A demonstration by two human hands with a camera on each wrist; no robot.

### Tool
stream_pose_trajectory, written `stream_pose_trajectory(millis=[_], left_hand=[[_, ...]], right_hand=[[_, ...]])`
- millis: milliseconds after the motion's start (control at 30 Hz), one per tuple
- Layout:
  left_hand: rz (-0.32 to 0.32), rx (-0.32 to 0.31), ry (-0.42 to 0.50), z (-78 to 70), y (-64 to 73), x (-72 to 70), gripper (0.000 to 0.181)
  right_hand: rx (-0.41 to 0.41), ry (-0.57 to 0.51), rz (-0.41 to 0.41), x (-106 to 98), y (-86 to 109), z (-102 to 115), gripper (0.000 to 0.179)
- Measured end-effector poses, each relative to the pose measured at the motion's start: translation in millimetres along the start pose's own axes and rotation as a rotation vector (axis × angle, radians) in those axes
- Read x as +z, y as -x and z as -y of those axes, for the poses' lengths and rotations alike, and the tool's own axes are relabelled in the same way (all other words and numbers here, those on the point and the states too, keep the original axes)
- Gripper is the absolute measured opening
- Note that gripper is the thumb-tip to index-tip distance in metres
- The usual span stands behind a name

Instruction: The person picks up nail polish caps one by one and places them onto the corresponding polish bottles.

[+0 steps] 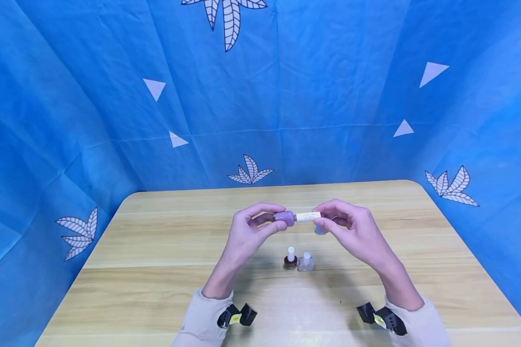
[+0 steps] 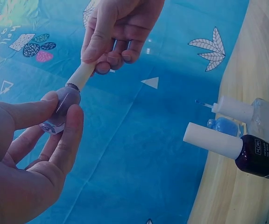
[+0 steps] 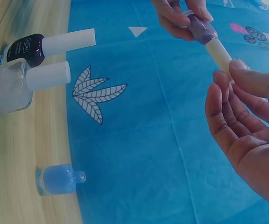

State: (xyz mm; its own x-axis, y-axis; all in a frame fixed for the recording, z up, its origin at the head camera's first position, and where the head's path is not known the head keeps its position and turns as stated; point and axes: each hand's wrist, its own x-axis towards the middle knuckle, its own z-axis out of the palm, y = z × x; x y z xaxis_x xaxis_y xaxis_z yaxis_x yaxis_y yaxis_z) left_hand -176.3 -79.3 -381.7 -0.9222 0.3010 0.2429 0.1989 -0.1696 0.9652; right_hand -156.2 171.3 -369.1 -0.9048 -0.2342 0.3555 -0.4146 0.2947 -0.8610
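My left hand [image 1: 248, 232] holds a purple nail polish bottle [image 1: 288, 218] by its body, thumb on one side and fingers on the other. The bottle lies nearly level in the air above the table. Its long white cap [image 1: 306, 217] is at the bottle's neck, and my right hand [image 1: 351, 229] pinches the cap's far end between thumb and fingertips. The right hand's other fingers curl loosely in the right wrist view. Both hands are raised, facing each other.
Below the hands, a dark nail polish bottle [image 1: 290, 261] and a clear one [image 1: 306, 263] stand side by side, white-capped. An uncapped blue bottle [image 3: 57, 179] stands farther back, partly hidden by the right hand in the head view. A blue-tipped brush [image 2: 202, 103] shows near them. Blue cloth [image 1: 278, 96] surrounds the wooden table [image 1: 165, 241].
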Motion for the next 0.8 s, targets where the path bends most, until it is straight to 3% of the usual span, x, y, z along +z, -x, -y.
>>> stream_pose_trajectory(millis=[567, 800], left_hand=[[-0.012, -0.003, -0.034, 0.2, 1.3, -0.6, 0.027], [-0.002, 0.015, -0.036, 0.6, 1.2, 2.0, 0.027]], right_hand=[[-0.023, 0.092, 0.026, 1.4, 1.3, 0.1, 0.005], [-0.026, 0.152, 0.032, 1.6, 1.5, -2.6, 0.010]])
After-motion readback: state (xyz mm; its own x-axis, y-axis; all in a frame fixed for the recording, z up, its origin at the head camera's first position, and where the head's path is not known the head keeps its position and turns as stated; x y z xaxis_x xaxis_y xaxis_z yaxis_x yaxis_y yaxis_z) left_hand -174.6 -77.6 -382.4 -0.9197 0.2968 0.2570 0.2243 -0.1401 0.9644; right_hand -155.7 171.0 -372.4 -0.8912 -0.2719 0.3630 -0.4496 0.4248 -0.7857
